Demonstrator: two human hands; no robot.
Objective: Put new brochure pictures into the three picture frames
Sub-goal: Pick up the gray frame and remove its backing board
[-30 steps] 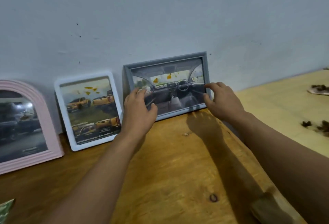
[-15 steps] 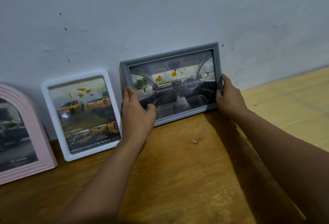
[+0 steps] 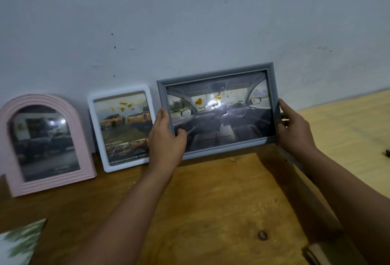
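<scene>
Both hands hold the grey frame [image 3: 217, 70] by its short ends, at the far side of the table [image 3: 221, 201] by the wall [image 3: 190, 22]. The left hand [image 3: 166, 138] grips the left end, thumb curled over the front onto the glass and fingers lying up along the edge. The right hand [image 3: 294, 129] grips the right end, fingers wrapped round the edge, thumb toward the front. The frame lies landscape, its top leaning back toward the wall and its right end a little higher than its left; whether its lower edge touches the table, I cannot tell. Inside it sits a picture [image 3: 221, 117] of a car's cabin seen through to the windscreen, with a bright glare spot on the glass.

Just left of it, a white frame [image 3: 92, 117] stands upright against the wall, showing yellow pickup trucks; the left hand overlaps its right edge. Further left, a pink arched frame [image 3: 84, 148] leans on the wall too, holding a dark picture of a truck.

At the near left corner lies a sheet with green leaves [image 3: 19, 243]. To the right, beyond the table's edge, is a paler wooden surface [image 3: 348, 129].
</scene>
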